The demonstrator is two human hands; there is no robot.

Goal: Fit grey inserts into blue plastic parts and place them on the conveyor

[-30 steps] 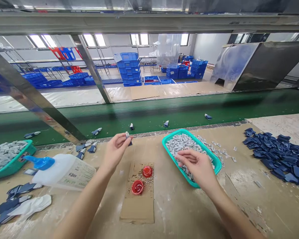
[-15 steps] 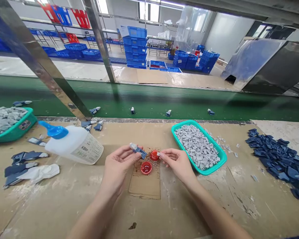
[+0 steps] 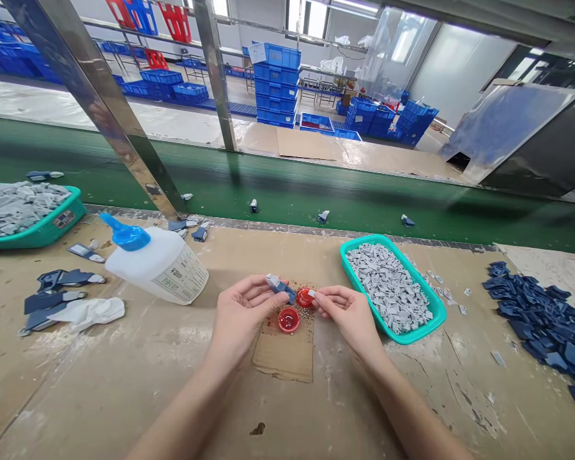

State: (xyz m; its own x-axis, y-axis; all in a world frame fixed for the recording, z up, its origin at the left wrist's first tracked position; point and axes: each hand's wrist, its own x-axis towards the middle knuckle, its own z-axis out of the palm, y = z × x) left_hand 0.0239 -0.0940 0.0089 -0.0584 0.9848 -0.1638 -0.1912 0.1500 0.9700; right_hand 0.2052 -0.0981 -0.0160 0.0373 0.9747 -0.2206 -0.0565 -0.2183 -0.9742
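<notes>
Between its thumb and fingers, my left hand (image 3: pixel 243 314) holds a dark blue part with a light grey end (image 3: pixel 280 291). My right hand (image 3: pixel 347 314) pinches a small light grey piece (image 3: pixel 311 294) at the edge of the farther red cup (image 3: pixel 305 298). A nearer red cup (image 3: pixel 288 320) with dark red liquid stands below the blue part. Both cups are on a stained cardboard piece (image 3: pixel 285 358). A green basket (image 3: pixel 438 310) of small grey pieces is right of my right hand.
A white bottle with a blue spout (image 3: pixel 160 265) lies at the left, near blue parts and a white cloth (image 3: pixel 93 313). Another green basket (image 3: pixel 60 223) stands far left. Dark blue pieces (image 3: pixel 546 319) are heaped right. Beyond runs a green conveyor (image 3: pixel 287 185) with several parts, past a slanted metal post (image 3: pixel 110 121).
The camera view has turned slightly, shifting most of the scene rightward. Both hands keep their holds; the small grey piece remains beside the farther cup.
</notes>
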